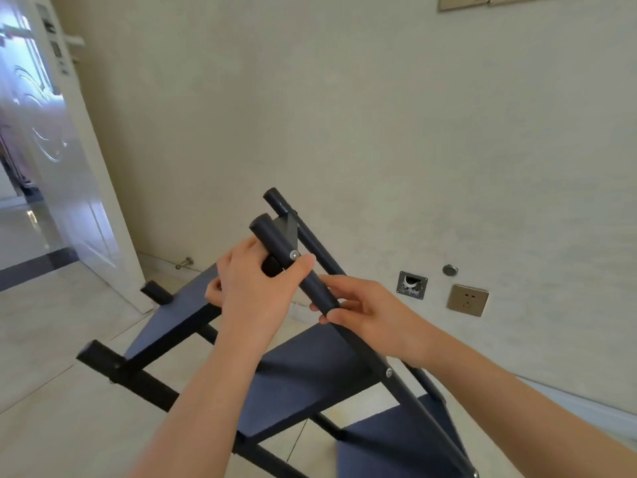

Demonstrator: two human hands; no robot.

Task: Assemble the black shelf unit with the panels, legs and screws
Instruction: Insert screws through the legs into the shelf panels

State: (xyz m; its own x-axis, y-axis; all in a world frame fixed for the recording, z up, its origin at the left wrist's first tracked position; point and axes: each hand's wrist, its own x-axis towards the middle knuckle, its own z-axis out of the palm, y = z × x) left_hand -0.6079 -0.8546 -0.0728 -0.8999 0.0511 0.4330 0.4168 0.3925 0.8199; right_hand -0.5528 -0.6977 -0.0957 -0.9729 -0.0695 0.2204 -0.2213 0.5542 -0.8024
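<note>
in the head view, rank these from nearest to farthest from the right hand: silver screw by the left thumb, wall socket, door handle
1. silver screw, on the leg just up-left of the right hand
2. wall socket, low on the wall to the right
3. door handle, far upper left

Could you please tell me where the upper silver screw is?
Head view, centre: the upper silver screw sits in the near black leg, by the thumb of the left hand, above the right hand.
</note>
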